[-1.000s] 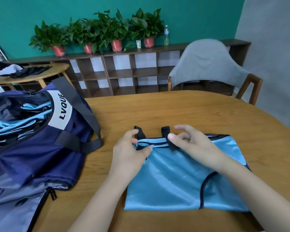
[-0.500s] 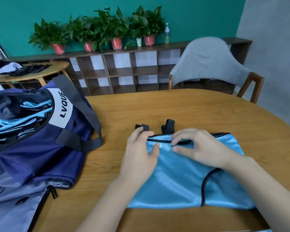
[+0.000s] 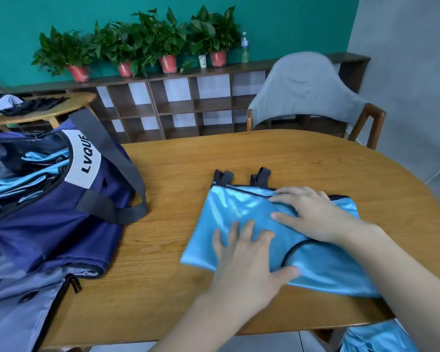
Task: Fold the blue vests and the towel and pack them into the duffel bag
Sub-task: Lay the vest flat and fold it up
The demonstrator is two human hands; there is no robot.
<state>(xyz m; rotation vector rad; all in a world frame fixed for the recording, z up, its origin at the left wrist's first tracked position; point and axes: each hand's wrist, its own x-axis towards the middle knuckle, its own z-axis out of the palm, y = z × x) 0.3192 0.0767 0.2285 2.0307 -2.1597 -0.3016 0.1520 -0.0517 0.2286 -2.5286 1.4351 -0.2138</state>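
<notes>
**Both hands flat on a folded vest, bag open at left**

Left hand (image 3: 247, 260): forearm enters from the bottom edge, palm down, fingers spread and straight, thumb splayed toward the right. It lies on the near-left part of the vest (image 3: 229, 214).

Right hand (image 3: 313, 214): forearm comes in from the lower right corner, palm down, fingers extended toward the left across the vest's upper half, near its dark-trimmed top edge.

Vest: light blue, shiny, folded to a rough rectangle, lying on the table (image 3: 178, 168) right of centre. Two dark straps (image 3: 261, 177) stick out past its far edge. A dark curved seam shows between the two wrists.

Around: duffel bag (image 3: 48, 224), navy, stands open on the table's left side, well apart from the vest; blue fabric shows inside it. Its grey handle (image 3: 127, 184) droops toward the vest. More blue fabric (image 3: 376, 339) hangs below the table edge at lower right. Chair (image 3: 305, 92) with grey cover beyond the table; shelf with potted plants (image 3: 142, 44) along the green wall.

Grip: neither hand grasps anything; both press flat, fingers uncurled, on the vest.
</notes>
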